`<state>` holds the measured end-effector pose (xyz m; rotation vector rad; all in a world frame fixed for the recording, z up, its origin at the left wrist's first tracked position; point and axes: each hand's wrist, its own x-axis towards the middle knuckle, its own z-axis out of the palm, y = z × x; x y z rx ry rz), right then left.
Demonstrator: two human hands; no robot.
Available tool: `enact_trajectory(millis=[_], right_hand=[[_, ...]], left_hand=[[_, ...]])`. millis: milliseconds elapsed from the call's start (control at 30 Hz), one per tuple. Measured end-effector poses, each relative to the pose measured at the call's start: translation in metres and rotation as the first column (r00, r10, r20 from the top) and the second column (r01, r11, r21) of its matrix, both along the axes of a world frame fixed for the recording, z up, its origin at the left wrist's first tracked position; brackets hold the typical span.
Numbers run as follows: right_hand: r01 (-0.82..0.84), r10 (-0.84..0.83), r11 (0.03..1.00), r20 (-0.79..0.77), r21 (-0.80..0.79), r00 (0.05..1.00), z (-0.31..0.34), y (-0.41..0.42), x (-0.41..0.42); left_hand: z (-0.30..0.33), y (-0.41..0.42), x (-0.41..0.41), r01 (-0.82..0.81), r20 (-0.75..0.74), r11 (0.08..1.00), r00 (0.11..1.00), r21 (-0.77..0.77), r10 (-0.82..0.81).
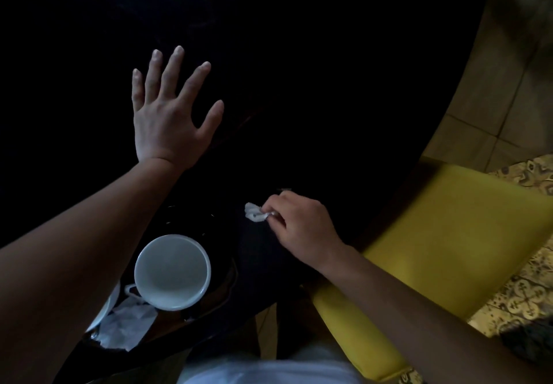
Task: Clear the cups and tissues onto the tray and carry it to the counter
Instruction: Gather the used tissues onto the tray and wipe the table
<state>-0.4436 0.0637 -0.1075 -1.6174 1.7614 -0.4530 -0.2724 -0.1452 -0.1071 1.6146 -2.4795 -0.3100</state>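
A dark table (pixel 299 69) bears a dark tray (pixel 221 288) near its edge.

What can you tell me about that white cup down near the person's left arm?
The white cup looks like glazed ceramic, round and wide-mouthed, with a thick smooth rim. It stands upright and looks empty; its inside is plain white. A small handle shows at its lower left. It stands on a dark tray that is hard to make out in the dim light. A crumpled tissue lies against its lower left side, by the handle. Neither hand touches it.

Café: dark table (pixel 329 69), yellow chair (pixel 449 228)
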Motion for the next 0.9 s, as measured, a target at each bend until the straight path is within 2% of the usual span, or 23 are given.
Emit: enact_trajectory(millis=[100,267,500,700,900], right_hand=[[0.064,-0.069,0.996,-0.078,-0.064,0.995,-0.002,-0.001,-0.009],[0.307,-0.331,0.938,-0.159,-0.159,0.930,-0.008,-0.032,-0.072],[0.491,-0.523,0.831,-0.064,-0.262,0.850,0.007,-0.061,-0.134],[0.450,-0.474,0.878,-0.161,-0.164,0.866,-0.014,-0.052,-0.117],[0.244,-0.254,0.966,-0.120,-0.087,0.960,-0.005,-0.020,-0.034]], left_hand=[[0.000,0.000,0.001,0.002,0.000,1.000,1.000,0.001,-0.002],[0.000,0.000,0.001,0.004,-0.002,1.000,1.000,-0.003,-0.004],[0.000,0.001,0.001,0.009,0.002,1.000,1.000,-0.002,-0.009],[-0.002,0.000,0.002,0.008,-0.001,1.000,1.000,-0.008,-0.008],[-0.001,-0.001,0.000,0.005,0.005,1.000,1.000,-0.006,-0.005]])
